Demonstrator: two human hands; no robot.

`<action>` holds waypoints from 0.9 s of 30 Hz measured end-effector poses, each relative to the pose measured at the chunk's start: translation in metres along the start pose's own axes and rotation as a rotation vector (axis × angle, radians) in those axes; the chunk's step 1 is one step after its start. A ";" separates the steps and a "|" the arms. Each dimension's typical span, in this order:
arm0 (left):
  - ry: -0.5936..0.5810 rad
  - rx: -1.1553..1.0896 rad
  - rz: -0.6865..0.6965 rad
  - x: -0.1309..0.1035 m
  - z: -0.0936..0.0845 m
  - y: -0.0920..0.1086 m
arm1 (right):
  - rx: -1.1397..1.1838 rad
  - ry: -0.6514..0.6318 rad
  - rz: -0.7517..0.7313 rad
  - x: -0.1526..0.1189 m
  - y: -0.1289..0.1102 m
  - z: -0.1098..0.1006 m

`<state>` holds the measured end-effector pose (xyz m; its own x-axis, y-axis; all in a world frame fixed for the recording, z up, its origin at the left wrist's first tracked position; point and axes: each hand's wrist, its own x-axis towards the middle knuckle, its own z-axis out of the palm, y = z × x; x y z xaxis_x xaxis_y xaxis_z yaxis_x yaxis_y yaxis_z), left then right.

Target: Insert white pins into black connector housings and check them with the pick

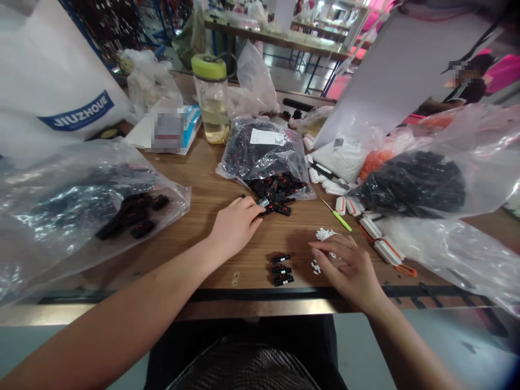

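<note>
My left hand (pixel 238 225) reaches to the edge of a pile of black connectors (pixel 280 187) that spills from a clear bag (pixel 264 151). Its fingers are closed around a black connector (pixel 263 202) with a greyish face. Over the table at the right, my right hand (pixel 351 268) has its fingers apart beside small white pieces (pixel 325 234); nothing shows between them. Three black connectors (pixel 283 270) with white bits in them lie in a column between my hands, close to the table's front edge.
A green-handled pick (pixel 342 221) lies right of the pile. Clear bags of black parts stand at left (pixel 122 200) and right (pixel 414 184). White strips with orange bands (pixel 388 251) line the right side. A green-lidded bottle (pixel 211 103) stands behind. A person (pixel 467 86) is far right.
</note>
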<state>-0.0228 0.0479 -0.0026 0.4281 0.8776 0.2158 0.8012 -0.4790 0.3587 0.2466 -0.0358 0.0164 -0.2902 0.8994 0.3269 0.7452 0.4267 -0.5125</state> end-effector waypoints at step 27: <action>-0.091 -0.578 0.126 -0.009 0.007 0.002 | -0.291 -0.196 0.082 0.011 0.034 -0.012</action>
<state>-0.0219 0.0390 -0.0099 0.5594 0.7995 0.2189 0.3958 -0.4896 0.7769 0.2758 -0.0126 0.0127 -0.3111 0.9427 0.1207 0.9024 0.3328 -0.2738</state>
